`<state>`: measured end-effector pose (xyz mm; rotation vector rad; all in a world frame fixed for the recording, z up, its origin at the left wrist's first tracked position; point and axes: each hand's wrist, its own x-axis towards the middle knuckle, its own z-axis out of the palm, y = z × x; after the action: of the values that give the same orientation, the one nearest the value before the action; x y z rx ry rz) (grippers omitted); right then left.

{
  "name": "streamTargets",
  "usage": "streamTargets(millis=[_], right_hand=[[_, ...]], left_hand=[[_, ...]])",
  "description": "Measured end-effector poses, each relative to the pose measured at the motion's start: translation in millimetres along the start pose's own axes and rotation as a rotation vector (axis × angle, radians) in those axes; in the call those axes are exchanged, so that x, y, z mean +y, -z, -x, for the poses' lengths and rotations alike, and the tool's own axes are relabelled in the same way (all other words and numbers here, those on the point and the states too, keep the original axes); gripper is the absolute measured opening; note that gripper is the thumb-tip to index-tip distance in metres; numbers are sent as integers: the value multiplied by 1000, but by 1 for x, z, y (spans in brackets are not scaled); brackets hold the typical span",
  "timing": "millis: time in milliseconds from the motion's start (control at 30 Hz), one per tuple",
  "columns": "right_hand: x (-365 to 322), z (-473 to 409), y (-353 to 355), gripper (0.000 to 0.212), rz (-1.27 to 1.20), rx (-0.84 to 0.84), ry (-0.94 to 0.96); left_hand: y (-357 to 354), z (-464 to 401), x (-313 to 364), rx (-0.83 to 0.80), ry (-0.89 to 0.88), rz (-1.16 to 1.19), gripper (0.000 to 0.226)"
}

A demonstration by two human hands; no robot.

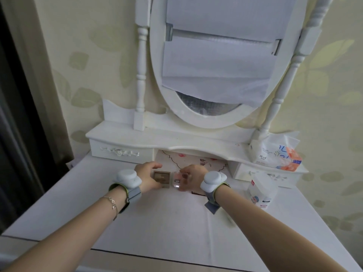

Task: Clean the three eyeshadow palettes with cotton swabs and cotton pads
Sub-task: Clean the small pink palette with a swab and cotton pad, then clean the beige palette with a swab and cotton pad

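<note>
Centre of frame, on the white table (176, 228): two small palettes side by side, touching or nearly so. The brown palette (161, 177) lies left, showing a brown pan in a tan case. The clear palette (177, 180) lies right, a transparent case with pinkish contents; detail is too blurred to read. A third palette cannot be made out.

Right of frame: a cotton pad pack (261, 190) stands on the table, and a tissue pack (275, 154) rests on the dresser shelf (127, 134) above it.

Left hand (147, 177): arm extended from lower left, fingers curled round the brown palette's left edge, gripping it. Right hand (193, 178): arm from lower right, fingers curled over the clear palette, holding it. Both wrists carry white strapped devices.
</note>
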<state>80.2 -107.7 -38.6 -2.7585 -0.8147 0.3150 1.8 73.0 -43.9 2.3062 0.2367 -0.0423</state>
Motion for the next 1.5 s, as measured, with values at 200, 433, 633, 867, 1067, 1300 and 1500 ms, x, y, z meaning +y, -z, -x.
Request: streamTargets(millis=[200, 433, 633, 867, 1067, 1300, 1500], right_hand=[[5, -3, -8, 26, -33, 16, -41], [7, -5, -4, 25, -8, -26, -22], [8, -2, 0, 28, -8, -37, -20], [7, 12, 10, 65, -64, -37, -42], [10, 36, 29, 57, -142, 52, 26], [2, 78, 32, 47, -167, -24, 110], [3, 119, 18, 47, 84, -88, 182]], left_hand=[[-7, -7, 0, -52, -16, -71, 83], [-8, -11, -4, -56, -15, -42, 84], [-9, -16, -7, -31, -48, -72, 74], [-9, -9, -6, 25, -62, -118, 73], [-9, 15, 13, -15, -104, -39, 89], [-24, 43, 39, -150, -170, 33, 81], [-54, 76, 51, -267, -266, 30, 99]])
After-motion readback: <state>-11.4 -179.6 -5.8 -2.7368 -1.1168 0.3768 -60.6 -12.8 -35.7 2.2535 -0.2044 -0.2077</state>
